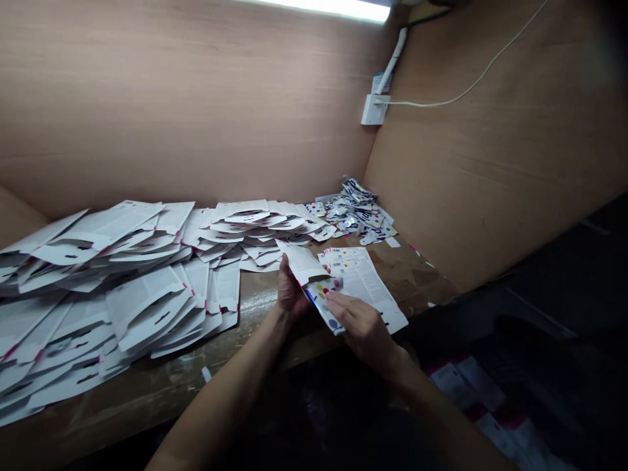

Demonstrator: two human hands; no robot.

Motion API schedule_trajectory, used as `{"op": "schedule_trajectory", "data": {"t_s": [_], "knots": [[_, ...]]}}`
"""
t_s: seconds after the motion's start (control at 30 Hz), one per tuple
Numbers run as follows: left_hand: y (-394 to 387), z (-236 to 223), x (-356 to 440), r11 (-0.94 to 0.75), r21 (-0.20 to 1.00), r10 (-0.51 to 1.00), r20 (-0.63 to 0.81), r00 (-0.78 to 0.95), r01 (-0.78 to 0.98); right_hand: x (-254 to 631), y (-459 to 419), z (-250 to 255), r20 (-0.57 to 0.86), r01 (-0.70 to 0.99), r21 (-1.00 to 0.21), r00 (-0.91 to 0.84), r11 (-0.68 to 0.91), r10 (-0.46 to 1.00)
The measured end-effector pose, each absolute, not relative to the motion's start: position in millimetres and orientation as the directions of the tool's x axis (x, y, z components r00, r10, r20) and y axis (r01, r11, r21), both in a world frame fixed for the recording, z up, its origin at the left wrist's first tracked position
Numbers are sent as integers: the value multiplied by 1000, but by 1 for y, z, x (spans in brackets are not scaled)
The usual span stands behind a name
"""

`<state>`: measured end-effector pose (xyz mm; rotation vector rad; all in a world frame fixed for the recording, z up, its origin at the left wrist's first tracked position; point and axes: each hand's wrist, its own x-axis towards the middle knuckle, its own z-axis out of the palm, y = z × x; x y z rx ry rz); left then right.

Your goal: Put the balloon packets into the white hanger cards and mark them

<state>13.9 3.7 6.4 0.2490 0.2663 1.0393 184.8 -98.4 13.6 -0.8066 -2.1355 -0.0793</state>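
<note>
My left hand (pixel 290 291) grips a white printed card sleeve (pixel 305 263) from below, its flap standing up. A small packet with coloured dots (pixel 324 292) sits partly inside that sleeve. My right hand (pixel 360 322) rests on the packet's lower end, fingers pressed on it. Under both lies a flat white printed card (pixel 366 278) on the wooden bench (pixel 161 386).
Large fanned piles of flat white card sleeves (pixel 122 288) cover the left and middle of the bench. A heap of small foil packets (pixel 356 214) lies in the back corner. A wall socket (pixel 375 108) with a white cable is above. More cards (pixel 485 399) lie below, right.
</note>
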Motion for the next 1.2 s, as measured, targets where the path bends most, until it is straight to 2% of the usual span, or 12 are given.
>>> {"op": "schedule_trajectory", "data": {"t_s": [0.13,0.27,0.47,0.53,0.67,0.77,0.83,0.9,0.97,1.03,1.1,1.2], "knots": [[-4,10,15,548,350,831,-124,542,-760,168,-78,-1,660,633,-223,-461,741,593],[-7,13,14,502,315,863,-121,490,-805,151,-83,0,568,688,-344,-390,639,725],[-13,12,24,595,340,804,-245,542,-729,140,-78,17,100,825,-452,-332,340,938],[-13,10,25,555,340,832,-207,515,-760,140,-77,11,210,832,-423,-294,358,933],[-7,3,21,487,282,866,-33,499,-827,141,-77,-5,699,800,-285,-204,528,685],[2,-3,18,431,263,886,55,460,-863,123,-45,15,843,769,-305,-55,561,534],[8,-6,16,386,289,905,65,420,-876,94,-12,53,855,731,-328,-40,598,518],[12,-7,12,354,332,922,32,385,-874,64,19,102,796,674,-308,-204,671,570],[15,-7,7,353,373,932,-60,357,-858,54,36,143,732,591,-293,-367,751,574],[18,-6,3,366,401,930,-159,330,-840,73,35,159,704,557,-322,-399,765,587],[20,-6,2,377,418,926,-199,322,-826,119,18,143,681,629,-391,-294,672,671],[20,-6,8,433,454,900,-177,397,-779,214,-31,80,504,841,-469,5,269,863]]}}
